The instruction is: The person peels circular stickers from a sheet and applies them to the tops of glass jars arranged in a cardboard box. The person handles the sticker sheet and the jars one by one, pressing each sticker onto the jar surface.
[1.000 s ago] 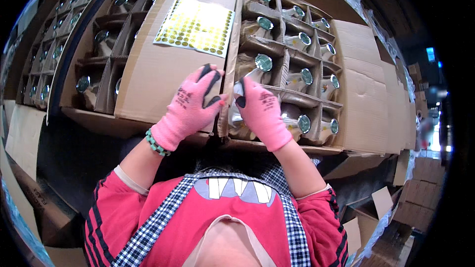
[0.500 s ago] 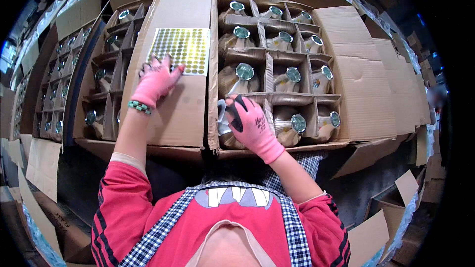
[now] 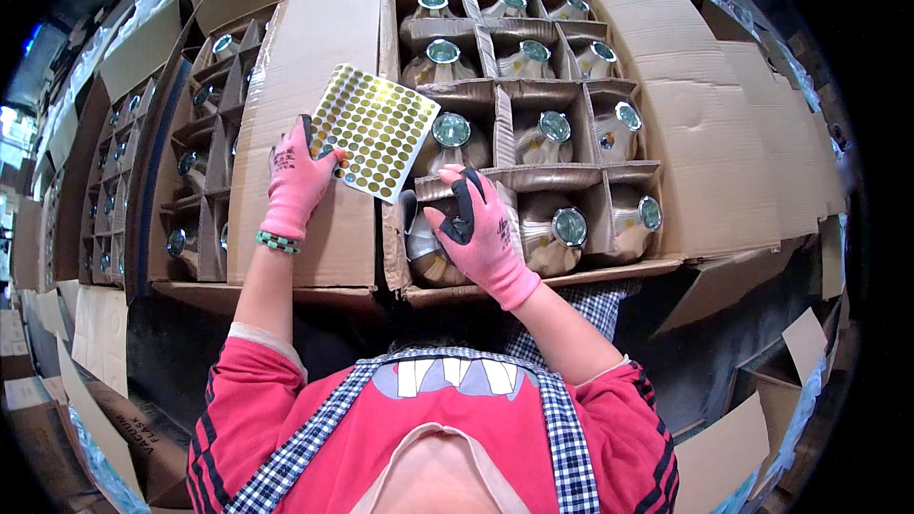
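My left hand (image 3: 297, 181), in a pink glove with dark fingertips, grips the lower left edge of a white sheet of round gold stickers (image 3: 379, 128), thumb on top. The sheet is tilted, its right corner reaching over the divided carton (image 3: 619, 276). Over the carton's near left cell is my right hand (image 3: 481, 233), gloved alike, thumb and forefinger apart. Below it is a shiny, round-bodied glass flask (image 3: 430, 262), partly hidden by the hand. Other flasks stand in the cells, such as one with a greenish round mouth (image 3: 451, 131). Whether a sticker clings to a right fingertip is too small to tell.
A closed cardboard flap (image 3: 324, 247) lies left of the open cells. Further left stands another divided carton (image 3: 190, 281) with flasks. A wide flap (image 3: 705, 133) spreads to the right. Loose cardboard (image 3: 724, 457) and blue plastic film surround me.
My left hand has taken hold of the sticker sheet, lifting and turning it toward the right. My right hand's fingers have spread and shifted slightly up over the near left flask.
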### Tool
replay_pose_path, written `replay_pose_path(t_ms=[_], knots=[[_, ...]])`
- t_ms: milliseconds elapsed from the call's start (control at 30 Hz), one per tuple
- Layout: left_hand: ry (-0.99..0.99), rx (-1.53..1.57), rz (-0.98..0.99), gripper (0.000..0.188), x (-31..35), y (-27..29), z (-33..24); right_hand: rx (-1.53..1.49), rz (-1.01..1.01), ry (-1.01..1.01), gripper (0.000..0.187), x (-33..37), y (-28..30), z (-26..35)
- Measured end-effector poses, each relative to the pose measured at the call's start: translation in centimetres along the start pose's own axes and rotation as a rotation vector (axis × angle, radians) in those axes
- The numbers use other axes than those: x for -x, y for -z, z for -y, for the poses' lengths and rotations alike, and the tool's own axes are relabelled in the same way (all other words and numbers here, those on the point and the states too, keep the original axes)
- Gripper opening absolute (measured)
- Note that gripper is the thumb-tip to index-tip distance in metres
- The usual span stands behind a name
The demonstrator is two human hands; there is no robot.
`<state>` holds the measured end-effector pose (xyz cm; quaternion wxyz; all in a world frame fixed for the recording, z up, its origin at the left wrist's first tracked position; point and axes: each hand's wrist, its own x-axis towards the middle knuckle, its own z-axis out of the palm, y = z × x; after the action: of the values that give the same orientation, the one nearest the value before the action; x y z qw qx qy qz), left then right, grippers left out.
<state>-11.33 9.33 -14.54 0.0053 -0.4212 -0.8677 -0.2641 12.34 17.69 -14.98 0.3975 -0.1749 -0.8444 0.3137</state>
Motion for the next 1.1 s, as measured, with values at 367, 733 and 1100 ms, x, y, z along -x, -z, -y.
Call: replay_pose_path(t_ms=[367,733,1100], knots=[[0.028,1.287,0.345,0.041,5.7,5.3,-8.0,-1.281,-0.275,-0.537,0.079,-0.2,3.9,-2.1],[-0.109,1.036,0.294,0.042,7.7,7.8,-7.5,-0.769,0.22,-0.508,0.045,1.4,9.8,0.2],[-0.681,0.542,0.203,0.026,7.8,8.2,-8.0,-0.905,0.057,-0.34,0.065,-0.3,8.2,3.5]])
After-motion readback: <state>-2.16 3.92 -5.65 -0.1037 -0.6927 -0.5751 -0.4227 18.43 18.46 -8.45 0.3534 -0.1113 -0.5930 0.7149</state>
